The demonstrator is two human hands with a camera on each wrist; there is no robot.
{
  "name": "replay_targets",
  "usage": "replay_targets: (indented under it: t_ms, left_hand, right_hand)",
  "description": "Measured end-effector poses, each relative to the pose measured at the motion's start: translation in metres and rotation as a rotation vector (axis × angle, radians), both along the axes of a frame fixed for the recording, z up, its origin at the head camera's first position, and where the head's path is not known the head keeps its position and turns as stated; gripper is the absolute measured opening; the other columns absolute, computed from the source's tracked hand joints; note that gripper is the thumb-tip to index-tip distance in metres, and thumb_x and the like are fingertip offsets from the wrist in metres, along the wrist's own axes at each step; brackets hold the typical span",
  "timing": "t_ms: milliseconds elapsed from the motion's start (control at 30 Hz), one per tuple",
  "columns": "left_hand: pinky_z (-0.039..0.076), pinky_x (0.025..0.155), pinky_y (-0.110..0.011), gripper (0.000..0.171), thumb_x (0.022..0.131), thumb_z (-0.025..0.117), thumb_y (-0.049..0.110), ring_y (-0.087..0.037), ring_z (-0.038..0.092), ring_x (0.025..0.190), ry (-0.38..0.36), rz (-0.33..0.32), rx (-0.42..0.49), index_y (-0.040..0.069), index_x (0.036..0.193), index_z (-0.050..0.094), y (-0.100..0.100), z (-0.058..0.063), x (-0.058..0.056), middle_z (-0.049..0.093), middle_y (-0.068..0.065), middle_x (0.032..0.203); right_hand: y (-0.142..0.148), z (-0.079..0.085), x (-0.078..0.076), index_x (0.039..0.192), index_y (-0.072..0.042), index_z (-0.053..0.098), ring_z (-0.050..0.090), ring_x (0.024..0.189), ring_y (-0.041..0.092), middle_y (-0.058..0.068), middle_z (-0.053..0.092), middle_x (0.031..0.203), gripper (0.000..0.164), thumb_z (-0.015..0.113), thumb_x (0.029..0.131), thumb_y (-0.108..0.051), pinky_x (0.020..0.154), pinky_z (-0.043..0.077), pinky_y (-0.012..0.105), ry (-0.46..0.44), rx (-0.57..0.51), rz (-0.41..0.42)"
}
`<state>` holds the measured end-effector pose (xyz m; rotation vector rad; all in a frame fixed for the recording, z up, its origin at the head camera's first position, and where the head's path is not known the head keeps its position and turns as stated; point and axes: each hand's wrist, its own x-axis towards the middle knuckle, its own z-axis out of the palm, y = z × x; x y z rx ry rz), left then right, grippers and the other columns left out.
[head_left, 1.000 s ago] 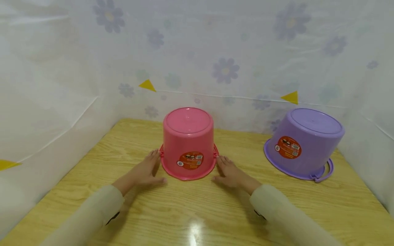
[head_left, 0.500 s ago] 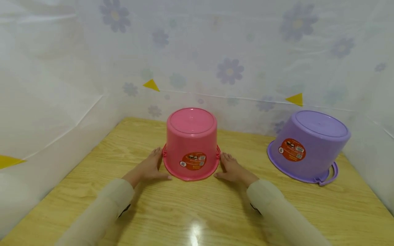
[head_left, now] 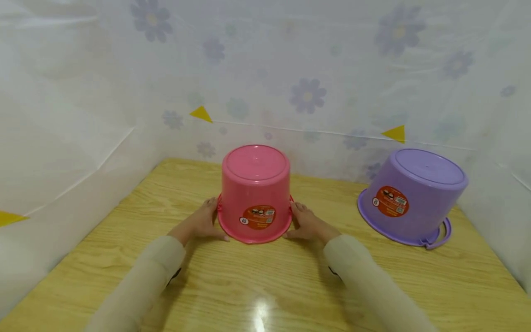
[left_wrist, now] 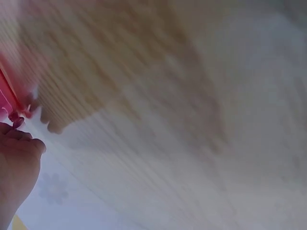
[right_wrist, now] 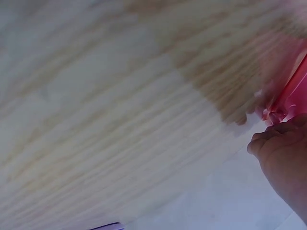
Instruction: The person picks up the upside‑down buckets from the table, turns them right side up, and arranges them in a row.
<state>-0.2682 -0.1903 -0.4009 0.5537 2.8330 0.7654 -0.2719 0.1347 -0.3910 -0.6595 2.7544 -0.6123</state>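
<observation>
In the head view, a pink bucket (head_left: 256, 193) stands upside down on the table, with a red oval label on its front. My left hand (head_left: 202, 222) holds its left side at the rim, fingers by the handle joint and thumb along the front. On the opposite side my right hand (head_left: 306, 223) holds the rim the same way. Both wrist views show only a part of the bucket (left_wrist: 10, 93) at the edge, with curled fingers against its rim. The fingertips are partly hidden.
A purple bucket (head_left: 415, 198), also bottom up, leans a little at the right, its handle (head_left: 441, 236) sticking out. The wood-grain table (head_left: 249, 281) meets a white flowered sheet (head_left: 265, 69) behind and at the sides. Yellow triangles (head_left: 201, 114) mark the sheet.
Both hands have moved inward against the pink bucket's rim, and their thumbs now lie closer to its front. The bucket stays in place; the head view has shifted slightly.
</observation>
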Motion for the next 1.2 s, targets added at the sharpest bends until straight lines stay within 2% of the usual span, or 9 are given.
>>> replay_targets:
  t_ms: [200,300,467,667,767,867,1000,1100,1200]
  left_hand:
    - [0.019,0.112,-0.056,0.125,0.06,0.082,0.05,-0.045,0.011,0.14,0.004,-0.004,-0.01,-0.005,0.147,0.011,0.001,-0.001,-0.005,0.015,-0.027,0.152]
    - [0.022,0.112,-0.054,0.121,0.06,0.083,0.048,-0.043,0.017,0.139,0.033,-0.025,0.0,-0.005,0.146,0.017,0.002,-0.002,-0.007,0.02,-0.026,0.151]
    - [0.028,0.11,-0.052,0.113,0.06,0.084,0.046,-0.04,0.029,0.135,0.089,-0.065,0.026,-0.004,0.143,0.027,0.002,-0.004,-0.007,0.031,-0.024,0.147]
    - [0.032,0.108,-0.05,0.111,0.058,0.086,0.044,-0.037,0.036,0.131,0.102,-0.082,0.051,-0.004,0.142,0.031,0.002,-0.004,-0.002,0.037,-0.023,0.142]
    - [0.033,0.107,-0.05,0.114,0.058,0.085,0.045,-0.038,0.036,0.131,0.101,-0.086,0.053,-0.004,0.143,0.027,0.002,-0.004,0.0,0.035,-0.025,0.143]
    - [0.033,0.107,-0.051,0.118,0.058,0.085,0.046,-0.039,0.036,0.131,0.093,-0.076,0.049,-0.004,0.144,0.024,0.003,-0.005,0.003,0.032,-0.026,0.145]
    - [0.035,0.106,-0.05,0.116,0.056,0.086,0.047,-0.039,0.04,0.128,0.106,-0.072,0.055,-0.003,0.143,0.028,0.004,-0.005,0.005,0.035,-0.026,0.143]
    - [0.039,0.103,-0.048,0.111,0.054,0.087,0.046,-0.037,0.046,0.123,0.124,-0.078,0.067,-0.001,0.14,0.035,0.006,-0.005,0.006,0.042,-0.025,0.138]
    - [0.041,0.102,-0.047,0.108,0.052,0.088,0.044,-0.035,0.049,0.12,0.123,-0.075,0.084,0.0,0.138,0.039,0.009,-0.005,0.01,0.046,-0.024,0.135]
  right_hand:
    - [-0.002,-0.001,-0.004,0.147,0.003,0.011,0.011,0.141,0.044,0.028,0.013,0.152,0.102,0.073,0.078,-0.038,0.115,0.011,0.053,-0.049,0.013,-0.039]
    - [-0.003,-0.001,-0.004,0.148,0.002,0.011,0.011,0.141,0.041,0.026,0.014,0.153,0.101,0.072,0.078,-0.039,0.116,0.012,0.051,-0.057,0.018,-0.051]
    - [-0.001,-0.003,-0.001,0.147,0.005,0.013,0.015,0.141,0.04,0.027,0.017,0.151,0.099,0.072,0.079,-0.038,0.115,0.014,0.052,-0.014,0.006,-0.014]
    - [0.004,-0.008,0.004,0.144,0.008,0.02,0.023,0.138,0.041,0.027,0.026,0.148,0.097,0.074,0.077,-0.037,0.113,0.02,0.054,0.068,-0.041,0.032]
    - [0.005,-0.01,0.005,0.142,0.006,0.029,0.038,0.131,0.038,0.025,0.039,0.142,0.094,0.077,0.074,-0.035,0.108,0.031,0.051,0.125,-0.074,0.043]
    - [0.004,-0.01,0.007,0.134,0.004,0.042,0.055,0.106,0.031,0.02,0.056,0.12,0.083,0.08,0.071,-0.033,0.091,0.047,0.043,0.16,-0.11,0.053]
    - [0.005,-0.008,0.009,0.13,0.002,0.048,0.057,0.096,0.025,0.016,0.06,0.114,0.078,0.082,0.068,-0.032,0.086,0.049,0.04,0.171,-0.141,0.05]
    - [0.006,-0.008,0.011,0.134,0.003,0.045,0.057,0.1,0.024,0.017,0.058,0.123,0.084,0.082,0.067,-0.033,0.092,0.048,0.042,0.169,-0.146,0.044]
    - [0.007,-0.01,0.013,0.133,0.004,0.045,0.056,0.097,0.022,0.016,0.057,0.123,0.084,0.082,0.067,-0.033,0.091,0.048,0.041,0.169,-0.157,0.045]
